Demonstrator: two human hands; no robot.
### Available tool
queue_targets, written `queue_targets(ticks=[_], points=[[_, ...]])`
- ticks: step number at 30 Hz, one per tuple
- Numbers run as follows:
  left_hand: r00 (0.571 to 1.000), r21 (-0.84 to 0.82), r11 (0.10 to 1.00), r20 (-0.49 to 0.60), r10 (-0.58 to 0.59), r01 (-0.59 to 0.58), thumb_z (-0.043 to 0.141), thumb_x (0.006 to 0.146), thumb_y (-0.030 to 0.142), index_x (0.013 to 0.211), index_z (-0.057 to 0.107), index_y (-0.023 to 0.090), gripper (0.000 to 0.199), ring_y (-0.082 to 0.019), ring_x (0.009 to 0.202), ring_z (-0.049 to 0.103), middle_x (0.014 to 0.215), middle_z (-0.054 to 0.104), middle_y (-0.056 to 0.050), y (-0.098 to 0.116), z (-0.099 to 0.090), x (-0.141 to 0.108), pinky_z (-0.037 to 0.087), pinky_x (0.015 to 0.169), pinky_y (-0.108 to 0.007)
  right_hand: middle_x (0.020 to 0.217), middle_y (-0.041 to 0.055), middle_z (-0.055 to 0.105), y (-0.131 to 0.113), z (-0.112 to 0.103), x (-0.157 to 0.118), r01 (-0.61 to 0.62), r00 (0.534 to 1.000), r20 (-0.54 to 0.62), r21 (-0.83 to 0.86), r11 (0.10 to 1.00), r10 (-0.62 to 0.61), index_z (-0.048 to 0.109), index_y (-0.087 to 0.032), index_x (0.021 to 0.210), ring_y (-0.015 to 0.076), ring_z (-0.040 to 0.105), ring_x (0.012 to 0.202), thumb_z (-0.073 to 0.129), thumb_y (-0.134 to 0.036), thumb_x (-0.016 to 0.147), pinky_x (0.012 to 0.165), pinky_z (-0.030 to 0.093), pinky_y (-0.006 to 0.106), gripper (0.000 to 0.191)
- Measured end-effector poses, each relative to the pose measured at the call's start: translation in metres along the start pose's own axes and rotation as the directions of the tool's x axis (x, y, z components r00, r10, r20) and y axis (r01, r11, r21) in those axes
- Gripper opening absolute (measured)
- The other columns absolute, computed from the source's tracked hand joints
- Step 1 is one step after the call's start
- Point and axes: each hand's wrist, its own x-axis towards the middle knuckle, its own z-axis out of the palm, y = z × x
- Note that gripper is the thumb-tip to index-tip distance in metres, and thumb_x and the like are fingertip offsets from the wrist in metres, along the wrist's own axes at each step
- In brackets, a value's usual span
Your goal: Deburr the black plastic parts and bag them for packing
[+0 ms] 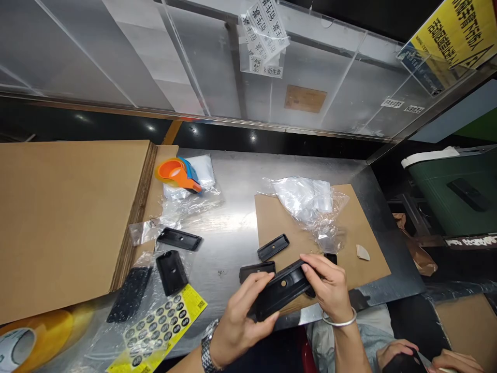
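Note:
A long black plastic shell with a small round hole is held up over the table's front edge. At its left end, my left hand, with a metal watch at the wrist, is closed around it. My right hand, wearing a silver bangle, pinches the other end between thumb and fingers. Behind the shell lies a smaller black tray-shaped part on a cardboard sheet. Another black part is partly covered by my left fingers. Beside my right hand, a black piece shows only in part.
Stacked cardboard fills the left. Near it are a tape dispenser, black parts, a yellow sticker sheet and a tape roll. Plastic bags lie on the cardboard. Another person's hands hold something dark at lower right.

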Motion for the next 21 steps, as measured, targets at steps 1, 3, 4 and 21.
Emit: queue_targets(ticks=[1,3,4,21], points=[[1.0,0.001,1.0,0.004,-0.001,0.001,0.059,0.072,0.016,0.121,0.039,0.02,0.053,-0.021,0.101,0.055,0.11,0.053,-0.011,0.0,0.0,0.0,0.049,0.085,-0.032,0.092,0.0052,0.068,0.001,0.0,0.0,-0.011,1.0,-0.006,0.012,1.0,0.011,0.067,-0.024,0.097,0.0182,0.063,0.084,0.055,-0.018,0.08,0.073,0.051,0.029,0.022],[1.0,0.003,1.0,0.012,-0.001,0.001,0.059,0.072,0.016,0.122,0.039,0.02,0.054,-0.02,0.101,0.055,0.111,0.053,-0.01,0.0,-0.001,0.0,0.049,0.085,-0.031,0.092,0.0052,0.068,0.002,0.001,-0.001,-0.034,0.999,-0.017,0.036,0.999,0.035,0.068,-0.024,0.096,0.0191,0.063,0.085,0.054,-0.018,0.08,0.075,0.051,0.031,0.022],[1.0,0.005,1.0,0.016,0.002,-0.002,0.059,0.072,0.015,0.123,0.039,0.02,0.055,-0.02,0.101,0.055,0.111,0.052,-0.01,0.001,-0.001,0.0,0.049,0.085,-0.03,0.092,0.0051,0.068,0.003,0.001,-0.001,-0.046,0.999,-0.017,0.047,0.998,0.047,0.068,-0.024,0.095,0.0192,0.063,0.085,0.053,-0.019,0.08,0.075,0.051,0.031,0.022],[0.997,-0.309,0.948,0.017,-0.078,0.08,0.048,0.08,0.024,0.138,0.022,0.02,0.063,-0.029,0.124,0.035,0.139,0.035,-0.014,0.001,0.008,-0.001,0.033,0.098,-0.049,0.118,0.0099,0.057,0.008,0.033,-0.013,-0.388,0.867,0.01,0.641,0.662,0.498,0.053,-0.019,0.113,0.0214,0.053,0.105,0.059,-0.038,0.077,0.087,0.044,0.033,0.041]])
